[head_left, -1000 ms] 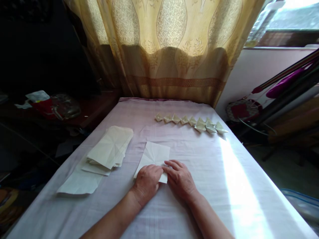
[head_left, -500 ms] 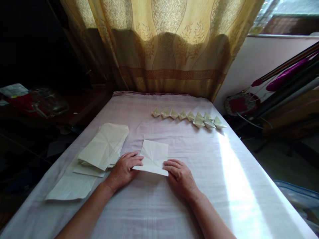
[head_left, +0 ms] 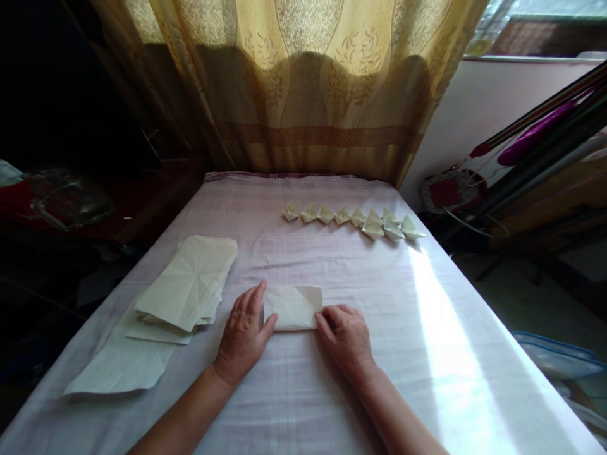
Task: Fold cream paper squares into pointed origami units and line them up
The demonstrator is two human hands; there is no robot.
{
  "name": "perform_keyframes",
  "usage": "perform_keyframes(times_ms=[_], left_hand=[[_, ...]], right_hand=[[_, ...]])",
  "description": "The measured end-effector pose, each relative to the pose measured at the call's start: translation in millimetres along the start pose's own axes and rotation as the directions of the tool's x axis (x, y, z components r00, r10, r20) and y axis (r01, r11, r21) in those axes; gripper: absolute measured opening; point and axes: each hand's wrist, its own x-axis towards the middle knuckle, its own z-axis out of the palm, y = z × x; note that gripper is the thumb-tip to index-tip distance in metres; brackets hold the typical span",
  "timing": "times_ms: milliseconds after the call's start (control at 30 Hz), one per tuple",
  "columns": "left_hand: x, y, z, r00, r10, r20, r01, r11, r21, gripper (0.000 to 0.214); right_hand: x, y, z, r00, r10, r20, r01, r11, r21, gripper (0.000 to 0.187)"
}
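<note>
A sheet of paper (head_left: 294,308), off-white and folded over into a rectangle, lies on the bedsheet between my hands. My left hand (head_left: 244,328) rests along its left edge, fingers stretched forward and thumb spread onto the near left corner. At the near right corner, my right hand (head_left: 346,335) has curled fingers and pinches the paper's edge with its thumb. To the left is a stack of creased paper sheets (head_left: 190,284). Beyond my hands, a row of several small folded paper pieces (head_left: 341,215) with pointed tips stands toward the far right.
A pale plaid cloth (head_left: 294,404) covers the surface, with a sunlit strip on its right. A yellow patterned curtain (head_left: 303,95) hangs behind the far edge. Dark furniture is at left; a bag (head_left: 453,191) and a blue-rimmed clear plastic item (head_left: 559,354) are at right, past the edge.
The near part of the paper has been folded away from me over the rest, making it shorter. My left hand's fingers have stretched forward; my right hand's have curled at the corner.
</note>
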Motion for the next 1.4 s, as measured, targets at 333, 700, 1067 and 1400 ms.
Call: perform_keyframes(times_ms=[333, 700, 1067, 1400], left_hand=[[-4, 29, 13.0, 0.894, 0.306, 0.328, -0.316, 0.948, -0.025, 0.053], [-7, 28, 15.3, 0.904, 0.273, 0.329, -0.281, 0.959, -0.022, 0.058], [-5, 27, 15.5, 0.899, 0.291, 0.327, -0.305, 0.952, -0.01, 0.058], [-4, 28, 14.5, 0.898, 0.277, 0.342, -0.284, 0.958, -0.031, 0.059]], right_hand=[[7, -7, 0, 1.0, -0.022, -0.021, 0.018, 0.988, -0.153, 0.025], [6, -3, 6, 0.997, 0.019, -0.074, -0.024, 0.997, -0.068, 0.016], [6, 2, 12, 0.994, 0.0, -0.11, -0.003, 1.0, -0.027, 0.023], [5, 2, 11, 0.995, 0.016, -0.094, -0.018, 1.0, -0.018, 0.022]])
